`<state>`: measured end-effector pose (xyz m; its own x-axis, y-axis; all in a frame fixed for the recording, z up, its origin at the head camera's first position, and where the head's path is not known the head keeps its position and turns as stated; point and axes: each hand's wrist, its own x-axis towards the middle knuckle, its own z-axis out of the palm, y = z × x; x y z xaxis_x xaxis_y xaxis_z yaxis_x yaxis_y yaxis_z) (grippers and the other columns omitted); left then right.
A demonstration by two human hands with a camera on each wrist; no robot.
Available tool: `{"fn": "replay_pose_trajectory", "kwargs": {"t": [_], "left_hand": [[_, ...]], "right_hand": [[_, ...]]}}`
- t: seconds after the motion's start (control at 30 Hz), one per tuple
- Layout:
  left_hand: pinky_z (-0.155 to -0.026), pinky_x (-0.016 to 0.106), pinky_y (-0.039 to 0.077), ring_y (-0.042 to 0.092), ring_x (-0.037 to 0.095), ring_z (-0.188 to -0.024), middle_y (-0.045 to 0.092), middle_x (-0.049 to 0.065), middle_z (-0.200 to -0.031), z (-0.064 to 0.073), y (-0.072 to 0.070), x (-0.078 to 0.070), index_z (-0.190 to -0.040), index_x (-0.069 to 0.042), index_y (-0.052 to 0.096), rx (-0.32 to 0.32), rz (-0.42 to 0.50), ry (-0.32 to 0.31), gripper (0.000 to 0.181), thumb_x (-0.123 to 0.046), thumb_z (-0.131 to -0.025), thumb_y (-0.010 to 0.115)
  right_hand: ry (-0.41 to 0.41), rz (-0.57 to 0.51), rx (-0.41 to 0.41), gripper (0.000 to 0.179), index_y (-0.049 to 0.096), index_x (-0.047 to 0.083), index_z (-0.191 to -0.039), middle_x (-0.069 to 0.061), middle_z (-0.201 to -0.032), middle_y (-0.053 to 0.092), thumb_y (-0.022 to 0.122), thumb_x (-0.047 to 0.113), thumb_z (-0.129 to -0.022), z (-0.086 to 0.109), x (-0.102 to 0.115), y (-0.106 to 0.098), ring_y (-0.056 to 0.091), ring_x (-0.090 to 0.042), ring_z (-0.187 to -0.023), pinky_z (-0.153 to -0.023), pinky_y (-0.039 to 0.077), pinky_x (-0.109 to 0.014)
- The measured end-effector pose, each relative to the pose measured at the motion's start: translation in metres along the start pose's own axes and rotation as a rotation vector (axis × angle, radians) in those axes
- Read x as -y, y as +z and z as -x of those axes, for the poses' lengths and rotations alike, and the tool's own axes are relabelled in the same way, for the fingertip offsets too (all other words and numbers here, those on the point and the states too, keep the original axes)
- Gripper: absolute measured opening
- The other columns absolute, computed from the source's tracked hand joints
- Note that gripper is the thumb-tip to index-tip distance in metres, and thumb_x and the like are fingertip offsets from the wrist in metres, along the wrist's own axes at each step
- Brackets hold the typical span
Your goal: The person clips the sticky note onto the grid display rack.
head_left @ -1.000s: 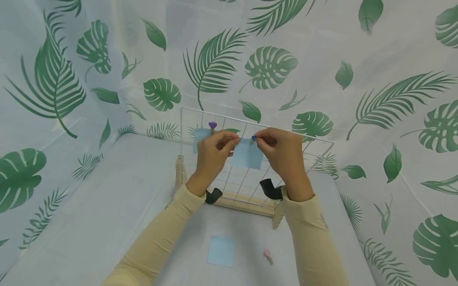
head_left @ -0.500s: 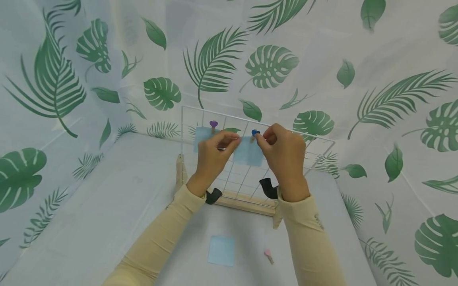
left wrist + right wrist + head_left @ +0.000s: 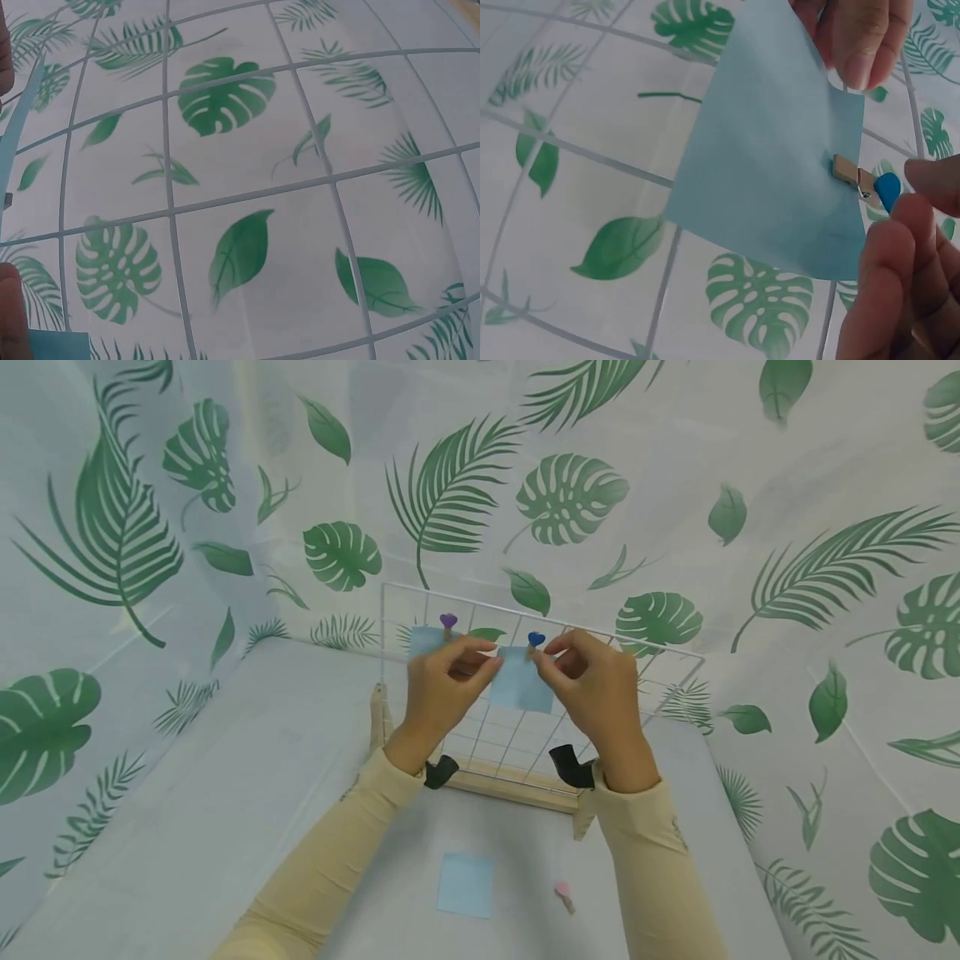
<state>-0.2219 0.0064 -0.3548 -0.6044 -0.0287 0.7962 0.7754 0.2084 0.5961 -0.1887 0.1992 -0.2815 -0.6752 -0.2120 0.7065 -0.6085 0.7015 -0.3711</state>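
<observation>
A light blue square of paper (image 3: pixel 521 681) hangs at the top of a white wire grid, held by a small wooden clothespin with a blue heart (image 3: pixel 536 639). In the right wrist view the clothespin (image 3: pixel 846 171) grips the edge of the paper (image 3: pixel 769 150). My left hand (image 3: pixel 446 685) is by the paper's upper left corner, thumb and forefinger parted. Close to the heart, my right hand (image 3: pixel 600 689) has its thumb and fingertips apart, off the clothespin. Partly behind my left hand hangs another blue paper (image 3: pixel 424 642) under a purple heart clothespin (image 3: pixel 448 621).
The grid stands on a wooden base (image 3: pixel 517 793). Nearer on the white table lie a third blue paper (image 3: pixel 466 885) and a pink-heart clothespin (image 3: pixel 564 895). Leaf-printed sheeting rises behind. A black curved piece sits at each wrist.
My right fingers have let go of the blue-heart clothespin, which stays on the paper. My left thumb and forefinger have parted from the paper's corner.
</observation>
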Motion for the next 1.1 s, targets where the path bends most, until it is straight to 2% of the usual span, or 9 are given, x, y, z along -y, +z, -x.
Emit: {"fn": "replay_pose_trajectory", "kwargs": {"t": [0.13,0.23,0.43,0.53,0.83,1.1], "left_hand": [[-0.064,0.038,0.067,0.079,0.031,-0.073,0.08,0.018,-0.088,0.001,-0.003,0.0,-0.104,0.004,0.077,-0.001,0.022,0.02,0.016,0.001,-0.091,0.085],[-0.065,0.038,0.067,0.078,0.03,-0.073,0.08,0.018,-0.088,0.001,-0.006,0.001,-0.106,0.004,0.077,0.008,0.049,0.021,0.018,0.001,-0.09,0.085],[-0.07,0.034,0.067,0.078,0.03,-0.076,0.08,0.018,-0.091,0.005,-0.012,0.0,-0.11,0.005,0.077,0.046,0.088,-0.02,0.024,0.0,-0.088,0.087],[-0.072,0.033,0.066,0.078,0.03,-0.078,0.08,0.018,-0.094,0.009,-0.015,-0.001,-0.111,0.006,0.077,0.074,0.103,-0.056,0.027,-0.001,-0.087,0.088],[-0.078,0.032,0.066,0.078,0.029,-0.086,0.08,0.019,-0.099,0.019,-0.026,-0.01,-0.115,0.003,0.077,0.139,0.163,-0.144,0.031,-0.001,-0.087,0.087],[-0.079,0.034,0.066,0.078,0.03,-0.087,0.078,0.023,-0.1,0.024,-0.032,-0.011,-0.118,0.004,0.076,0.191,0.206,-0.123,0.033,0.002,-0.086,0.086]], "right_hand": [[-0.008,-0.098,0.033,0.011,0.073,-0.006,-0.095,-0.015,-0.072,0.074,0.082,-0.002,-0.093,0.003,-0.004,0.0,0.072,-0.03,-0.061,-0.062,0.049,-0.008],[0.024,-0.172,0.048,0.008,0.074,-0.007,-0.098,-0.016,-0.076,0.075,0.079,-0.005,-0.093,0.006,-0.005,-0.001,0.072,-0.028,-0.065,-0.068,0.051,-0.006],[0.114,-0.282,0.085,0.011,0.075,-0.009,-0.106,-0.019,-0.088,0.075,0.075,-0.009,-0.094,0.015,-0.006,-0.003,0.066,-0.003,-0.076,-0.074,0.055,-0.01],[0.135,-0.335,0.112,0.016,0.073,-0.011,-0.109,-0.022,-0.094,0.075,0.076,-0.011,-0.093,0.02,-0.008,-0.004,0.065,0.003,-0.082,-0.079,0.056,-0.011],[0.109,-0.48,0.147,0.025,0.069,-0.017,-0.114,-0.03,-0.1,0.073,0.074,-0.018,-0.089,0.036,-0.012,-0.005,0.069,0.001,-0.093,-0.09,0.058,-0.015],[0.095,-0.554,0.166,0.033,0.068,-0.018,-0.117,-0.026,-0.103,0.074,0.073,-0.023,-0.085,0.046,-0.015,-0.004,0.071,-0.003,-0.098,-0.092,0.059,-0.018]]}}
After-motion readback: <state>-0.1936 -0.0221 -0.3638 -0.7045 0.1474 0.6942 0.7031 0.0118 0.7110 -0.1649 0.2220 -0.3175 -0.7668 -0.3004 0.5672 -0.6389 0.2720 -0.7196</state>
